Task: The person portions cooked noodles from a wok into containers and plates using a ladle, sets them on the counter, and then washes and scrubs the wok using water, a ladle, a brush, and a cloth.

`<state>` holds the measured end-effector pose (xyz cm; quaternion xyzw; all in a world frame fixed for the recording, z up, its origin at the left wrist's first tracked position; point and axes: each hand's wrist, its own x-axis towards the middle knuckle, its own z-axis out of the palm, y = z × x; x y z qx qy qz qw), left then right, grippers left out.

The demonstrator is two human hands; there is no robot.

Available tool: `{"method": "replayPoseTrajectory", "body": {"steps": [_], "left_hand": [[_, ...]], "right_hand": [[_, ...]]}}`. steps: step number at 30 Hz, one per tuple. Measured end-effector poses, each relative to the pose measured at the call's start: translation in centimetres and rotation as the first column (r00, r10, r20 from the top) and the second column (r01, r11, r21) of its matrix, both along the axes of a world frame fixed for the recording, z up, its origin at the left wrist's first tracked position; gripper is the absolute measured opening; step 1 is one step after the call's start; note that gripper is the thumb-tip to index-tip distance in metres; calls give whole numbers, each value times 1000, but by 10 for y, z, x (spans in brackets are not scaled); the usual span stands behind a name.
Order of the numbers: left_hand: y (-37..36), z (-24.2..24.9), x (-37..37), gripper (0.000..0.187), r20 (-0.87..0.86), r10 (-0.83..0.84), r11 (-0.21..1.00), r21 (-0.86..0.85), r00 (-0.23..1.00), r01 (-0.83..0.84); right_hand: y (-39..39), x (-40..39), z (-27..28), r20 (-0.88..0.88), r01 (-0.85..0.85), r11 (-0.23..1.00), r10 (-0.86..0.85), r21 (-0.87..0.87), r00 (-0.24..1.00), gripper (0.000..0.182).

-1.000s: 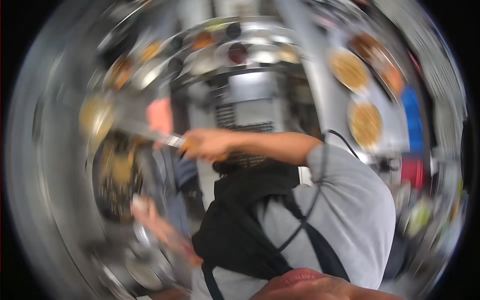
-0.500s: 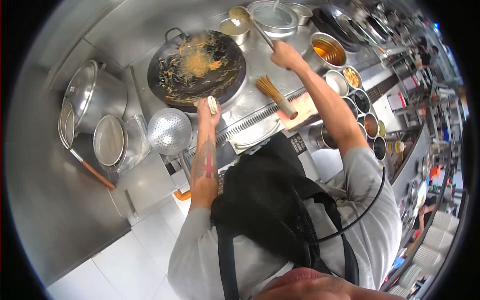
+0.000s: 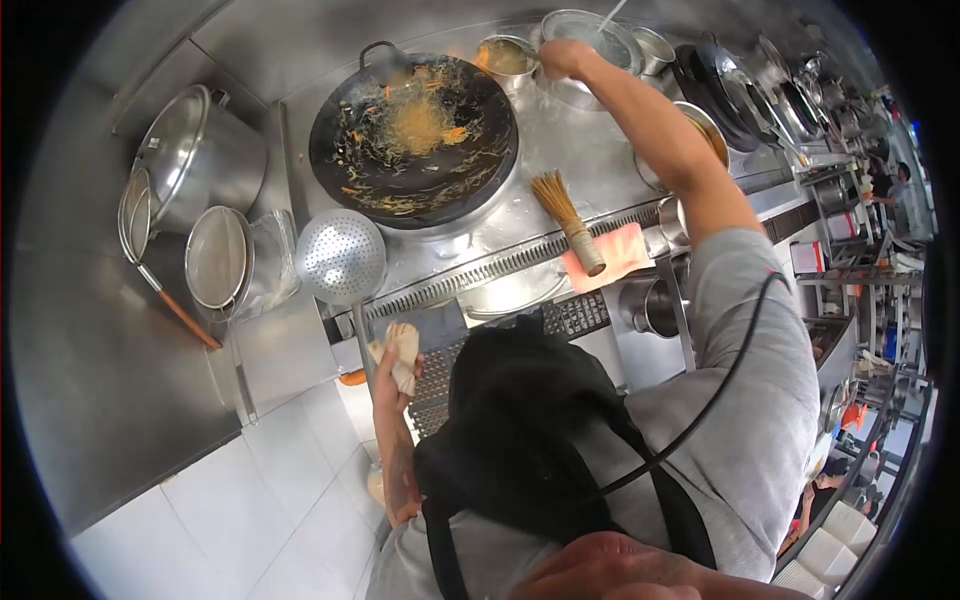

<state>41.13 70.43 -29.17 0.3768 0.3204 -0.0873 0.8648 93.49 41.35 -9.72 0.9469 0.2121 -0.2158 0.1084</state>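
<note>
My right hand [image 3: 567, 60] is closed around the handle of a ladle [image 3: 530, 54], at the rim of a small metal pot [image 3: 506, 58] of cloudy liquid; the ladle's bowl is at the pot and hard to make out. My left hand [image 3: 391, 385] grips a folded beige cloth [image 3: 402, 355] low in front of the stove, apart from the wok. The black wok [image 3: 410, 185] sits on the burner with noodle-like strands, orange bits and a brownish heap in it.
A bamboo brush [image 3: 566, 220] rests against a pinkish cloth [image 3: 622, 255]. Left of the wok are a perforated skimmer [image 3: 342, 257], mesh strainers [image 3: 216, 258] and a large lidded pot [image 3: 205, 165]. A wide metal bowl [image 3: 625, 50] and stacked dark pans [image 3: 715, 95] stand at the back right.
My left hand has let go of the wok's near edge and drawn back with the cloth. My right hand has moved forward, bringing the ladle down to the small pot.
</note>
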Motion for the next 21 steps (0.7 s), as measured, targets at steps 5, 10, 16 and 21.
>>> {"method": "replayPoseTrajectory", "body": {"steps": [5,10,16,21], "left_hand": [[-14,17,-16,47,154,84,989,106,984,-101],[-64,39,20,42,-20,138,929,350,990,-122],[-90,28,97,39,81,-38,997,65,996,33],[-67,10,214,22,-12,220,940,-264,976,-215]], "right_hand": [[-127,-32,4,448,10,992,-67,128,891,24],[-202,-32,-106,433,356,771,-605,529,668,21],[-215,28,-103,-826,798,-218,-186,562,531,15],[-196,-64,-41,-756,797,-568,610,-207,238,10]]}}
